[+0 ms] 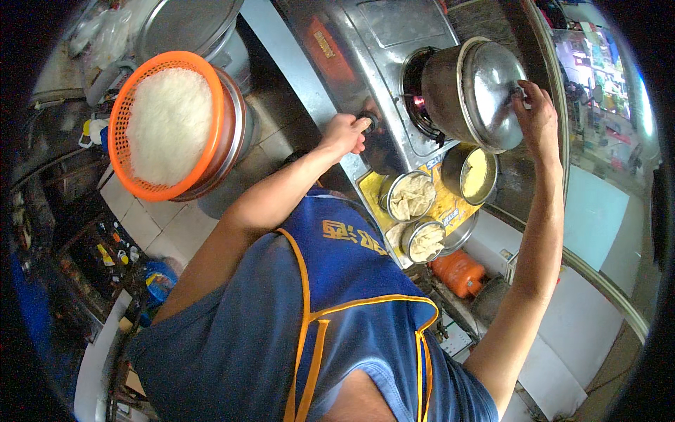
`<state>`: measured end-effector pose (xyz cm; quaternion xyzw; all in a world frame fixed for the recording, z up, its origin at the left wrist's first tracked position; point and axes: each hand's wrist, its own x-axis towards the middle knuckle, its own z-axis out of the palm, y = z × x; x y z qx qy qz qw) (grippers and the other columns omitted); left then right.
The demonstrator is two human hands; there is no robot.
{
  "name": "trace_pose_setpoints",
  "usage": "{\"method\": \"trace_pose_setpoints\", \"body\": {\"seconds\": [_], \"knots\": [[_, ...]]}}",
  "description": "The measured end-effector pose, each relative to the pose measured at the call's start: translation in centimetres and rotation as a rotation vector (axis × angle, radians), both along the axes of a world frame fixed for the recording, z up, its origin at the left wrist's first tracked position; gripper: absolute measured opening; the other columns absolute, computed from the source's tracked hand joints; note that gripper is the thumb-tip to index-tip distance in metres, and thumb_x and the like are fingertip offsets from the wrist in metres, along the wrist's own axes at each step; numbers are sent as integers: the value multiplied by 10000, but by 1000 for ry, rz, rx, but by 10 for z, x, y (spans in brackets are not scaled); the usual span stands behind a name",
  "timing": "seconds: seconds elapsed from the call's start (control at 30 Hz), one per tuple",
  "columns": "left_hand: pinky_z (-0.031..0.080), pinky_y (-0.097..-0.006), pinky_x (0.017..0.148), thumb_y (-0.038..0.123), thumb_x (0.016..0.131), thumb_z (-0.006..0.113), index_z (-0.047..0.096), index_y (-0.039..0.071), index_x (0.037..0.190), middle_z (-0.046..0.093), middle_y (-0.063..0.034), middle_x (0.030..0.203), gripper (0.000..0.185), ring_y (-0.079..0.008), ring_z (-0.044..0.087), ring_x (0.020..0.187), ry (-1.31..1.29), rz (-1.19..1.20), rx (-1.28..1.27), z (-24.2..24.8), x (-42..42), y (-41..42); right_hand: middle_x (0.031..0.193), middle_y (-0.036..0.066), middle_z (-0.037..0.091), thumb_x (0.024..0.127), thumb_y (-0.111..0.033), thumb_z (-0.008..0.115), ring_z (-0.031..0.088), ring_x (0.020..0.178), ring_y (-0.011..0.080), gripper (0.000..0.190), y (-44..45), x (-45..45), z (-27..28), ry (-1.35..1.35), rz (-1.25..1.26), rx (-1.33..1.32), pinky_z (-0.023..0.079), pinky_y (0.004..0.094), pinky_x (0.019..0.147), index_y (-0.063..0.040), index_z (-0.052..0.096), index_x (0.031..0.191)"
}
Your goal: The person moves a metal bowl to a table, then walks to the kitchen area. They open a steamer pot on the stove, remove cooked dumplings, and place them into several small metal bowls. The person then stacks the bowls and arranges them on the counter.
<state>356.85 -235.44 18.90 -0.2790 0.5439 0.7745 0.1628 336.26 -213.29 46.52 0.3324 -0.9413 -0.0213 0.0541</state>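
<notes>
My left hand (pixel 345 134) has its fingers closed around the black control knob (pixel 367 122) on the front of a stainless steel gas stove (pixel 387 79). With the fingertips of my right hand (pixel 538 113) I hold the small knob on top of a domed metal lid (pixel 495 89). That lid sits over a large, dulled metal pot (pixel 442 87) on the burner (pixel 414 118), where a reddish glow shows under the pot. Beside the stove stand a metal pot with yellow food (pixel 476 174) and two metal containers of pale, folded pieces of food (pixel 410 196) (pixel 426 242).
A yellow printed sheet (pixel 372 187) lies under the metal containers. On my left, an orange plastic colander (pixel 203 176) heaped with white food rests on a metal vessel (pixel 232 142). Below right is an orange gas cylinder (pixel 459 271). A glass pane (pixel 596 211) borders the stove's far side.
</notes>
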Motion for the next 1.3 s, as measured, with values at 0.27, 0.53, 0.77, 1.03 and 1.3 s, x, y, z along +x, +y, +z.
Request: {"method": "trace_pose_setpoints", "body": {"seconds": [0.27,0.53,0.77,1.03,1.3], "knots": [[494,-297,418,351,911,640,577,7,775,622,-94,676,375,-163,616,502,12,22,-14,-3,0,-2,1166,154,630,876,-156,684,609,1091,274,392,24,8,5,13,-102,-203,481,371,933,-38,604,1242],[493,-300,443,552,785,718,572,47,634,582,-67,548,546,-164,604,477,34,49,8,-16,3,4,1083,111,634,919,-144,640,628,951,190,370,118,30,-12,-13,-360,-444,504,316,842,-24,598,1267],[483,-301,413,336,901,655,538,23,743,598,-72,647,369,-153,600,491,77,27,-11,-14,4,-1,911,45,606,931,-199,595,534,734,107,400,201,55,-26,-96,-415,33,446,270,633,-20,578,1289],[482,-259,425,412,909,641,588,36,812,609,-48,671,392,-115,573,482,48,11,24,-8,7,-1,891,16,626,904,-203,596,531,714,87,380,250,164,-69,-490,-786,-19,470,260,633,-45,608,1249],[331,-233,355,417,964,541,569,89,716,533,2,559,412,-81,470,412,-37,-316,-93,-23,74,-30,1064,146,680,854,-76,620,652,962,189,418,301,269,-77,-575,-870,-51,511,309,835,-20,584,1267]]}}
